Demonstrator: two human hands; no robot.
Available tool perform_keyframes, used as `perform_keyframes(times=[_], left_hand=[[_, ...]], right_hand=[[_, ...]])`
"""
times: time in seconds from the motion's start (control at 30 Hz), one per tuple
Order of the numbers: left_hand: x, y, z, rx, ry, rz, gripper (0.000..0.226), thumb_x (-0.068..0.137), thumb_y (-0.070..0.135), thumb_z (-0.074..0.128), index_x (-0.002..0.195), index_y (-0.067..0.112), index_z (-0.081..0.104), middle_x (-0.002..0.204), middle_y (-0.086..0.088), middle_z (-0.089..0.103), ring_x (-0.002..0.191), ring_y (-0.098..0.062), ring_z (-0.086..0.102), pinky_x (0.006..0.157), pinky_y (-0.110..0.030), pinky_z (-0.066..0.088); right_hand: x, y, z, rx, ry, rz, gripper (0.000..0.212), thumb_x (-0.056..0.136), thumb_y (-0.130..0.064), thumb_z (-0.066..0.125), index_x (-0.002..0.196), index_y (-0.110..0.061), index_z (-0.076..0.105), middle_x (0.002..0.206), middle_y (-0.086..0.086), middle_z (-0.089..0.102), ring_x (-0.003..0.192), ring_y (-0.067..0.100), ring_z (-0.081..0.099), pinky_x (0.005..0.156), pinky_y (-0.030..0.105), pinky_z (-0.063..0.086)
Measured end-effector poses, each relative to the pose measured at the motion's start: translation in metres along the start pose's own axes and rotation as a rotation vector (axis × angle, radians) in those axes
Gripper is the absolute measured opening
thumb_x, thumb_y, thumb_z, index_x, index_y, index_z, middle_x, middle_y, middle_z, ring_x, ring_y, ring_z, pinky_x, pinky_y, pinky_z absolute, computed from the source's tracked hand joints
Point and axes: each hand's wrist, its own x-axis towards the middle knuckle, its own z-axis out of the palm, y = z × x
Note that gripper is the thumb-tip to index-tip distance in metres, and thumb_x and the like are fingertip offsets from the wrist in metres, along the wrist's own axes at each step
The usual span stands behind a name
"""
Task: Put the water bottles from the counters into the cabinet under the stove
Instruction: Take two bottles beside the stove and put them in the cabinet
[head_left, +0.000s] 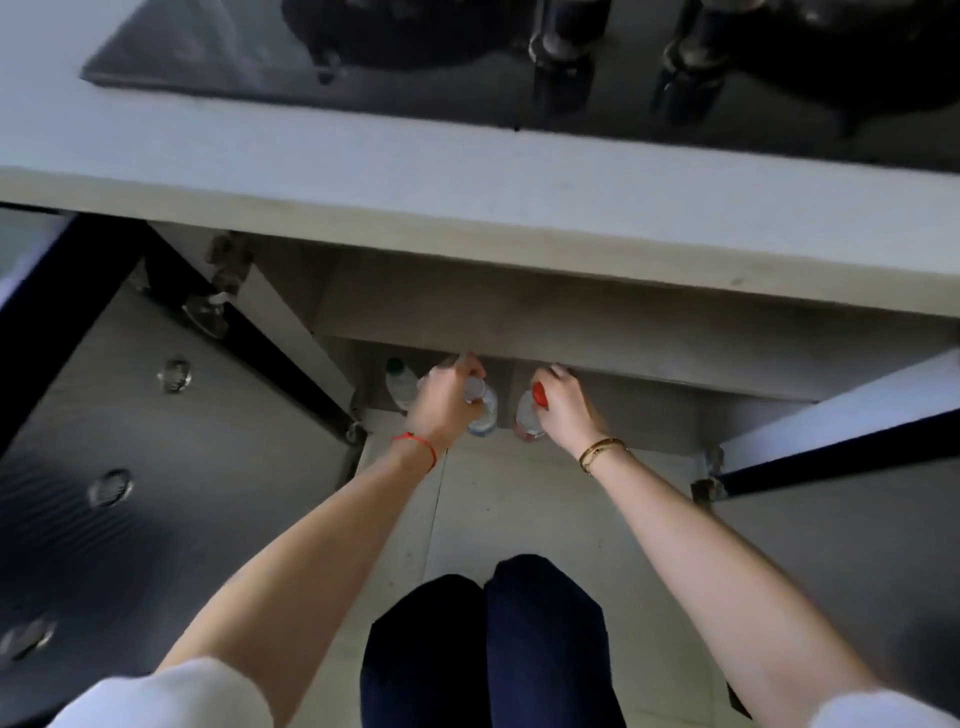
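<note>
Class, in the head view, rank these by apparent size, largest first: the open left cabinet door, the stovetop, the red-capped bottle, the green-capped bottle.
1. left cabinet door, though nearness inflates it
2. stovetop, partly cropped
3. and 4. red-capped bottle and green-capped bottle: alike, both partly hidden

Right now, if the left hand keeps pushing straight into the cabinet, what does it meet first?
Probably nothing close: the left hand, holding a clear bottle, points into dark cabinet interior. The green-capped bottle stands to its left, seemingly off that line. Depth is unclear.
</note>
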Motion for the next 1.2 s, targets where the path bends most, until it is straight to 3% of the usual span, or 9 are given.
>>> perform_keyframes(times=[0.13, 0.27, 0.5, 0.83, 1.0, 1.1, 1.2], left_hand=[[0.039, -0.042, 0.053, 0.039, -0.012, -0.009, 0.032, 0.07, 0.003, 0.07, 0.097, 0.015, 0.06, 0.092, -0.011, 0.069, 0.087, -0.03, 0.068, 0.075, -0.041, 0.058], [0.066, -0.069, 0.093, 0.095, -0.027, -0.019, 0.033, 0.078, 0.01, 0.073, 0.108, 0.015, 0.059, 0.098, -0.01, 0.07, 0.089, -0.028, 0.068, 0.082, -0.042, 0.058], [0.093, -0.083, 0.129, 0.073, 0.023, 0.017, 0.023, 0.076, 0.008, 0.068, 0.097, 0.017, 0.064, 0.095, -0.009, 0.073, 0.089, -0.031, 0.07, 0.08, -0.041, 0.058], [0.101, -0.084, 0.128, 0.114, 0.008, -0.03, 0.022, 0.086, 0.011, 0.067, 0.107, 0.015, 0.064, 0.104, -0.013, 0.072, 0.099, -0.032, 0.068, 0.087, -0.038, 0.057], [0.088, -0.073, 0.115, 0.206, -0.11, -0.015, 0.048, 0.088, 0.018, 0.067, 0.134, 0.018, 0.051, 0.118, -0.017, 0.068, 0.109, -0.036, 0.065, 0.092, -0.041, 0.054], [0.068, -0.059, 0.096, 0.198, -0.111, 0.005, 0.045, 0.089, 0.021, 0.066, 0.132, 0.02, 0.05, 0.118, -0.015, 0.067, 0.107, -0.035, 0.066, 0.093, -0.04, 0.054], [0.035, -0.037, 0.066, 0.169, -0.08, 0.035, 0.039, 0.085, 0.018, 0.069, 0.122, 0.016, 0.058, 0.116, -0.014, 0.064, 0.101, -0.035, 0.065, 0.085, -0.04, 0.055]], right_hand=[[0.033, 0.029, 0.052, -0.033, -0.008, -0.017, 0.028, 0.077, -0.002, 0.067, 0.102, -0.006, 0.057, 0.112, 0.015, 0.057, 0.098, 0.037, 0.061, 0.079, 0.039, 0.052], [0.061, 0.053, 0.093, -0.141, 0.003, -0.05, 0.02, 0.085, -0.005, 0.058, 0.105, -0.005, 0.062, 0.11, 0.018, 0.062, 0.103, 0.036, 0.06, 0.081, 0.037, 0.05], [0.09, 0.071, 0.125, -0.124, 0.074, -0.081, 0.014, 0.08, 0.0, 0.059, 0.093, -0.001, 0.063, 0.097, 0.021, 0.064, 0.094, 0.038, 0.061, 0.073, 0.036, 0.049], [0.085, 0.072, 0.124, -0.024, 0.055, 0.049, 0.035, 0.085, -0.014, 0.067, 0.118, -0.011, 0.056, 0.119, 0.012, 0.06, 0.11, 0.03, 0.058, 0.085, 0.037, 0.053], [0.062, 0.069, 0.113, 0.021, 0.084, 0.122, 0.065, 0.084, -0.018, 0.07, 0.141, -0.015, 0.038, 0.137, 0.013, 0.052, 0.127, 0.032, 0.047, 0.101, 0.042, 0.047], [0.04, 0.061, 0.093, 0.017, 0.095, 0.156, 0.058, 0.086, -0.022, 0.067, 0.137, -0.012, 0.044, 0.137, 0.013, 0.051, 0.128, 0.033, 0.045, 0.103, 0.042, 0.043], [0.009, 0.046, 0.062, 0.039, 0.129, 0.152, 0.051, 0.084, -0.023, 0.068, 0.13, -0.01, 0.051, 0.128, 0.015, 0.058, 0.122, 0.037, 0.048, 0.101, 0.045, 0.043]])
